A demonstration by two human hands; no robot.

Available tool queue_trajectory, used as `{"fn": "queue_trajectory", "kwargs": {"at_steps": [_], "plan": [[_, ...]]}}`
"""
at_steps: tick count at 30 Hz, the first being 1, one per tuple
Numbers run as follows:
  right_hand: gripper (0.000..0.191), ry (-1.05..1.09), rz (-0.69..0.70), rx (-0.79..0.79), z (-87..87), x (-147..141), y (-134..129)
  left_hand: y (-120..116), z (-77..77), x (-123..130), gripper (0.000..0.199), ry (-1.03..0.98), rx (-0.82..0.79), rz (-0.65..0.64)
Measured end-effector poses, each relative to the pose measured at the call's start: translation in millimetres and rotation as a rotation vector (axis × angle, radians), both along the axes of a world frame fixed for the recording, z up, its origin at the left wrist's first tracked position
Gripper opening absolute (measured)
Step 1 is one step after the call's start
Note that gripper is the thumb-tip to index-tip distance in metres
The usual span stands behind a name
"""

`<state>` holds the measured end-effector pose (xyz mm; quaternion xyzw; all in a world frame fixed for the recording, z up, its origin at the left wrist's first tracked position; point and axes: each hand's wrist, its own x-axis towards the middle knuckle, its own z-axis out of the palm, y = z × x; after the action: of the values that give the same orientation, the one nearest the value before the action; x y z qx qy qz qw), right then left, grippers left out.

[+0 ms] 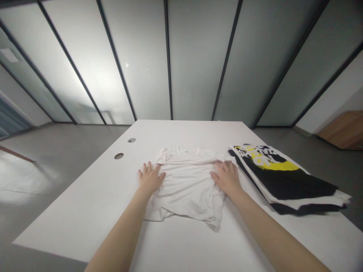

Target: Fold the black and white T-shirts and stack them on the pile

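A white T-shirt [187, 189] lies spread on the white table, its neckline at the far end and its hem towards me. Wrinkles run across its body, and the near right corner of the hem is bunched. My left hand [151, 177] rests flat on the shirt's left edge just below the sleeve, fingers spread. On the opposite edge, below the right sleeve, my right hand [227, 176] presses down with its fingers apart. Neither hand grips the cloth.
To the right, a stack of black and white garments [286, 173] with a yellow and white print lies on the table [82, 207], reaching its right edge. Round holes [119, 156] pierce the tabletop at left. Frosted glass panels [202, 56] stand behind the table.
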<state>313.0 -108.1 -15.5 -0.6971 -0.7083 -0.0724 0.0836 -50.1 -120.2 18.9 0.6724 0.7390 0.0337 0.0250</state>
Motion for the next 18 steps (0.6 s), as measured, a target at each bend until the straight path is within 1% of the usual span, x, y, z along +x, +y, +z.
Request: {"fn": "queue_trajectory", "kwargs": {"at_steps": [3, 5, 6, 8, 11, 12, 13, 15, 18], "plan": [[0.051, 0.045, -0.023, 0.099, 4.1, 9, 3, 5, -2.9, -7, 0.057, 0.010, 0.119, 0.098], [0.047, 0.114, 0.026, 0.154, 9.7, 7, 1, 9, -1.4, -10, 0.048, -0.029, 0.208, 0.082], [0.045, 0.157, 0.074, 0.170, 12.5, 4, -1, 10, 0.2, -10, 0.042, -0.067, 0.243, 0.036], [0.040, 0.240, 0.214, 0.155, 16.8, -6, -7, 12, 4.4, -8, 0.029, -0.171, 0.259, -0.121], [0.039, 0.285, 0.460, 0.017, 17.1, -24, -18, 9, 8.6, 2, 0.022, -0.286, 0.164, -0.398], [0.041, 0.275, 0.514, -0.028, 15.6, -29, -21, 7, 8.4, 5, 0.021, -0.289, 0.135, -0.457], [0.043, 0.258, 0.540, -0.059, 13.7, -32, -23, 5, 7.3, 7, 0.023, -0.276, 0.117, -0.488], [0.049, 0.213, 0.513, -0.082, 9.2, -34, -22, 2, 2.7, 9, 0.033, -0.222, 0.109, -0.466], [0.057, 0.164, 0.393, -0.091, 4.5, -27, -14, 0, -6.7, 8, 0.049, -0.140, 0.088, -0.341]]}}
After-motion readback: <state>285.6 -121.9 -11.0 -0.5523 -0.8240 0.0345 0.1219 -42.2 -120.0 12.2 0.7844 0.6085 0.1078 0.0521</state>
